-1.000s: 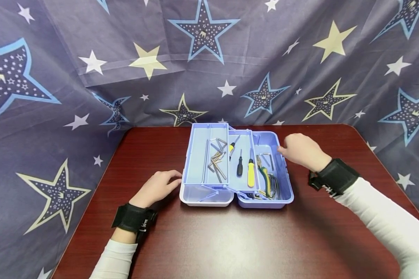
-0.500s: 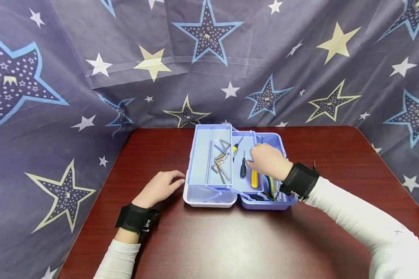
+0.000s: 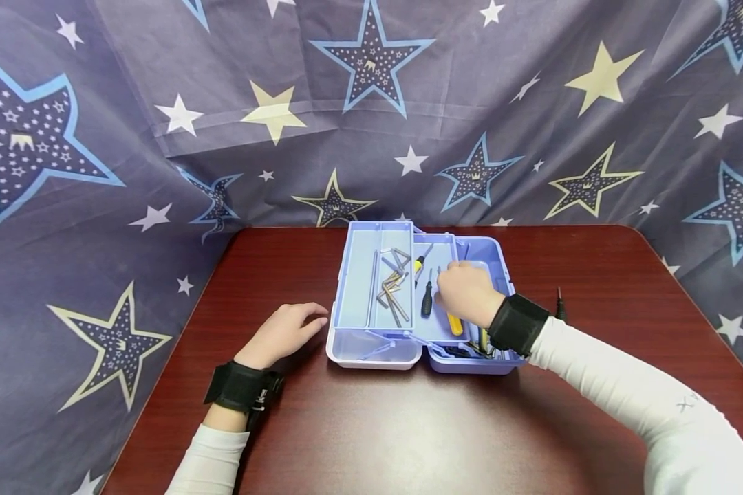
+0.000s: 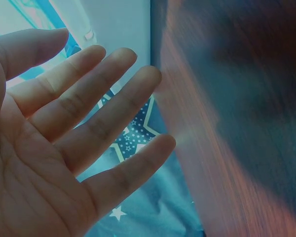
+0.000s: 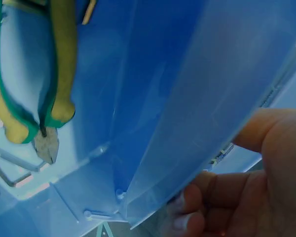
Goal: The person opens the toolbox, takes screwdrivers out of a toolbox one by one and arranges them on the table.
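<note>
My left hand (image 3: 283, 335) rests on the table with fingers loosely spread beside the left side of the blue toolbox (image 3: 474, 367); in the left wrist view its palm holds nothing. Over the middle tray, my right hand (image 3: 467, 292) curls about the neck of a yellow-handled screwdriver (image 3: 455, 325), hiding part of it. In the right wrist view, the right fingers (image 5: 227, 190) bend behind the tray's side wall (image 5: 187, 123). To the left of this hand lies a black screwdriver (image 3: 427, 300). Pliers (image 5: 64, 59) with green and yellow handles lie in the lower compartment.
The upper left tray (image 3: 359, 275) holds several hex keys (image 3: 398, 302). Another yellow-and-black screwdriver (image 3: 419, 262) lies by its edge. On the table at right, a thin dark tool (image 3: 560, 306) shows beside the white sleeve (image 3: 619, 371). A star-patterned cloth (image 3: 371, 137) hangs behind.
My right hand has moved left from the toolbox's right rim to the middle tray. The yellow-handled screwdriver has turned slightly, and the black one has shifted a little. The left hand stays put.
</note>
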### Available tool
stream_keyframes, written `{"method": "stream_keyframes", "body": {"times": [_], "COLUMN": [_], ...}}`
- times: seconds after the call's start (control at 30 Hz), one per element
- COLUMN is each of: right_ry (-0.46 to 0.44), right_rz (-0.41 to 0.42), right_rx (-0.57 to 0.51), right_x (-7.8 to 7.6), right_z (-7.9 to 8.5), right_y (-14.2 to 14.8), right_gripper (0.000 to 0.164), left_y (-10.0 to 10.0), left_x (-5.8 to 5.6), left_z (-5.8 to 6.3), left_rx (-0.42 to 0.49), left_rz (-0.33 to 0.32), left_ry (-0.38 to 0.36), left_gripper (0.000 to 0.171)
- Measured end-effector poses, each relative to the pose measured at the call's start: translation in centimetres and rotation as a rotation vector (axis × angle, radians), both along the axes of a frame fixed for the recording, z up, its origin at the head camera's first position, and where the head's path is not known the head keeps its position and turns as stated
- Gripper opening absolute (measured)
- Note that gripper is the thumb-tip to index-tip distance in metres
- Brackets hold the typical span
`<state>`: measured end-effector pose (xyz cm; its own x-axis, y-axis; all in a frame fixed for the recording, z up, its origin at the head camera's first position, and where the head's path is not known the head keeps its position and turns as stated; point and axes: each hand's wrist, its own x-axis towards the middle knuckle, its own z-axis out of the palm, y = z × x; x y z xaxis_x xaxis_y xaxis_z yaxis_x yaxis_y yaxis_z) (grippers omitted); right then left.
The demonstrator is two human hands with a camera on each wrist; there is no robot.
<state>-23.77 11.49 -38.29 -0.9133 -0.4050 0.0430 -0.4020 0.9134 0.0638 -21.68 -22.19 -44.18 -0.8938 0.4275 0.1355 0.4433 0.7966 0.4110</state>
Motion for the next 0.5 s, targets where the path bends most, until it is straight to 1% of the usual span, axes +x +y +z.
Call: {"method": "stream_keyframes", "body": {"times": [0.23, 0.43, 0.5], "right_ry": [-0.029, -0.113, -0.125], "right_rz": [-0.031, -0.087, -0.1], "right_rx": [-0.022, -0.053, -0.074], "right_x": [-0.2, -0.5, -0.5], "right_z": [0.2, 1.1, 1.6], "right_y": [0.0, 0.3, 0.6], "right_gripper": [0.024, 0.033, 0.035], "left_y": [0.2, 0.2, 0.2], "left_x": [-0.1, -0.1, -0.1], "left_z": [0.0, -0.2, -0.2], "left_rx": [-0.002, -0.002, -0.003], "left_rz": [-0.001, 0.005, 0.01], "left_ry": [0.003, -0.006, -0.007], "left_gripper": [0.02, 0.02, 0.019]}}
